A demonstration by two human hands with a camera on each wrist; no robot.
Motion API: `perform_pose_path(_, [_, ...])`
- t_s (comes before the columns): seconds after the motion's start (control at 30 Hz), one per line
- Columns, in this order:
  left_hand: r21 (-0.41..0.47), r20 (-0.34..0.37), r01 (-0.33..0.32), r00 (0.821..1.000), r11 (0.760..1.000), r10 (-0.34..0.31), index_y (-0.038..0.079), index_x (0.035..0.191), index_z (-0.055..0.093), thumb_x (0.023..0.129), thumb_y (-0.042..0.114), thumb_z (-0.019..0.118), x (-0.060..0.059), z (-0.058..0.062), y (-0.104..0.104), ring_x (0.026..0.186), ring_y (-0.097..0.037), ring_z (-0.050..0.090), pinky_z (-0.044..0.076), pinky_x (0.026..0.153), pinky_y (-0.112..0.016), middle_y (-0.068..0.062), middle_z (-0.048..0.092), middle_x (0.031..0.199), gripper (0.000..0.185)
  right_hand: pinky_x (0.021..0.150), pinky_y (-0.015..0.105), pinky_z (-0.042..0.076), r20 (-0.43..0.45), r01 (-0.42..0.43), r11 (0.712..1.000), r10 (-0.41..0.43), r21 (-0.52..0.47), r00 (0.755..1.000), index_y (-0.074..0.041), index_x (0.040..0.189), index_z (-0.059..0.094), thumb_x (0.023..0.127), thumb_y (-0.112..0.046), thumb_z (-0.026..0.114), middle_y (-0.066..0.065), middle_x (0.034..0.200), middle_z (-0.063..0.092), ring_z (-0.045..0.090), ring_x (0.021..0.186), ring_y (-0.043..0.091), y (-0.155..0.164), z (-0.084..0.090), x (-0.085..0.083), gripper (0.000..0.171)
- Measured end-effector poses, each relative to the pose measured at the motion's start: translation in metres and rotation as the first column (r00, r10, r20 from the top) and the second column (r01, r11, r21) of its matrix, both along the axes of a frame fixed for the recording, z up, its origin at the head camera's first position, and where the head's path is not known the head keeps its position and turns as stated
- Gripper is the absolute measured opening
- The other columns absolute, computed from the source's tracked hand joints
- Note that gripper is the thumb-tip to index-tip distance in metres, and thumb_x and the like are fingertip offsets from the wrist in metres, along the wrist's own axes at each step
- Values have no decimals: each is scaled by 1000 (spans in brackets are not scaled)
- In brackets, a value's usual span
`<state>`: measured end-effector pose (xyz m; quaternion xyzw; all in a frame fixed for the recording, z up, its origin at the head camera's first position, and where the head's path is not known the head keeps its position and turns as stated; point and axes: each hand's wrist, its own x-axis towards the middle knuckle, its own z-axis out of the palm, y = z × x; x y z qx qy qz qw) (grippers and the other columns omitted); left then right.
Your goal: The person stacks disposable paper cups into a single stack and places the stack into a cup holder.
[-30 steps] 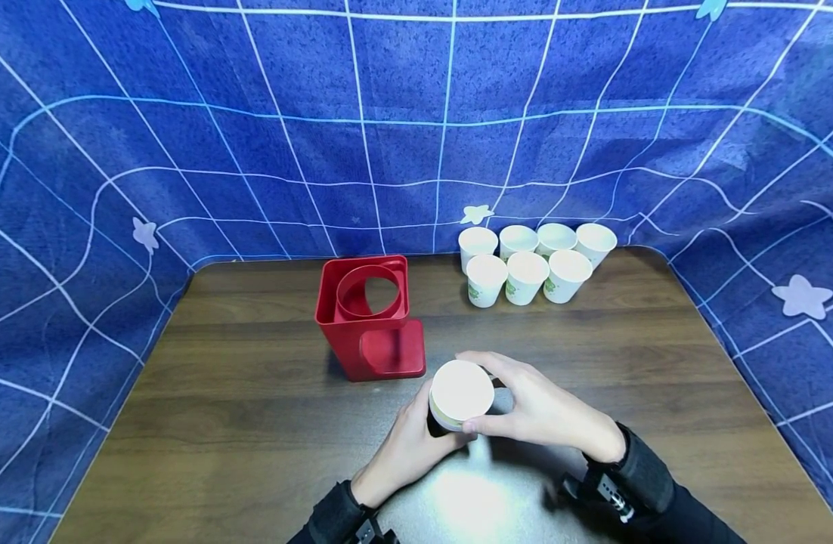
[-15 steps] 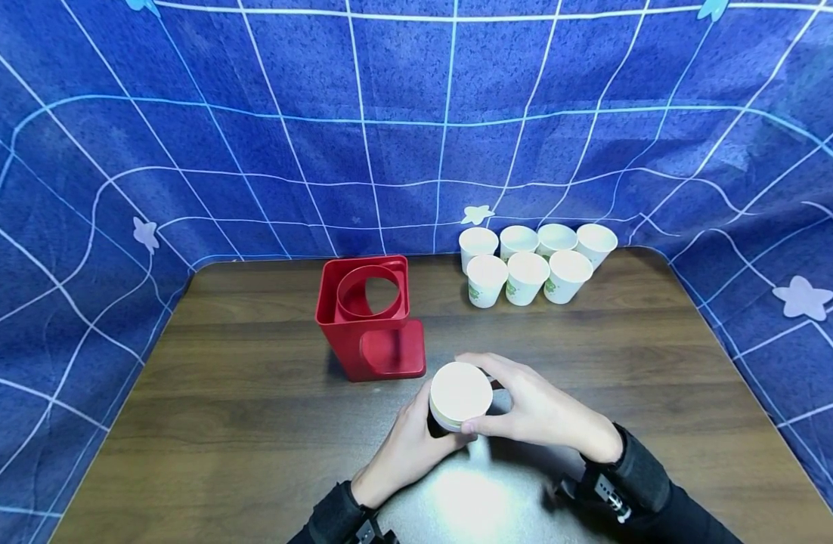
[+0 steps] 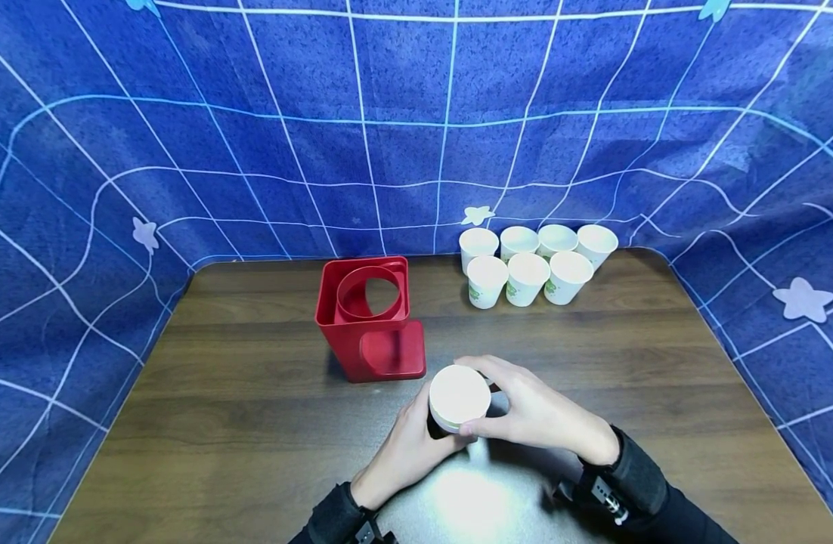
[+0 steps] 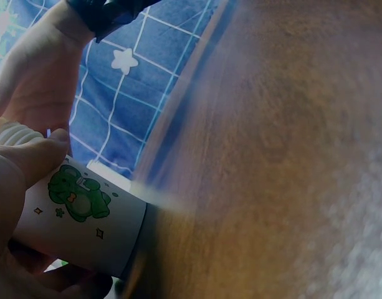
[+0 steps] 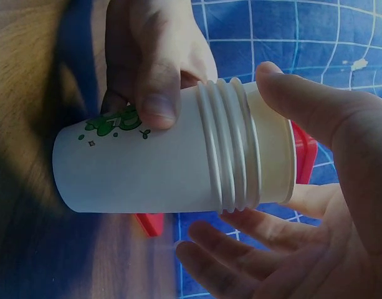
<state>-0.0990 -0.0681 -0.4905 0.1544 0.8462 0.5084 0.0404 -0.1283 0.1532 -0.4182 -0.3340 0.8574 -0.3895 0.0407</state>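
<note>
A stack of nested white paper cups [image 3: 459,397] stands upright between my hands, near the front middle of the table. My left hand [image 3: 406,457] grips the lower part, thumb beside a green cartoon print [image 4: 78,196]. Several rims [image 5: 227,146] show packed close together in the right wrist view. The top cup [image 5: 272,152] sits higher than the others, with a gap below its rim. My right hand [image 3: 539,404] holds this top cup lightly from the right, thumb on one side and index finger on the other; its remaining fingers spread loosely beside the rims.
Left of centre, behind my hands, is a red plastic holder [image 3: 342,349] with a round ring at its top and a flat base. Several white paper cups [image 3: 527,281] stand in two rows at the back right. A blue patterned cloth [image 3: 403,151] hangs behind the wooden table [image 3: 219,438].
The top cup has sunk slightly toward the stack, with my right hand shifting a little downward in the head view. My left hand stays in place. The holder and standing cups are unmoved.
</note>
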Motion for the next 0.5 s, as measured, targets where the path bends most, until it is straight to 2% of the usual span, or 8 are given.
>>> perform_pose_path(0.3, [-6, -9, -1, 1000, 1000, 1, 12, 151, 43, 82, 36, 86, 0, -1, 0, 125, -16, 61, 49, 107, -47, -4, 63, 139, 84, 101, 39, 54, -3, 7, 1000, -7, 14, 1000, -18, 144, 57, 81, -48, 86, -5, 137, 63, 60, 122, 9, -1, -1, 1, 75])
perform_pose_path(0.5, [-3, -1, 1, 1000, 1000, -1, 13, 151, 43, 83, 33, 86, -1, -1, -1, 126, -16, 60, 49, 108, -47, -3, 62, 140, 83, 100, 39, 54, -6, 7, 1000, -7, 14, 1000, -21, 144, 56, 81, -51, 85, -7, 137, 62, 60, 122, 9, -1, -3, 1, 75])
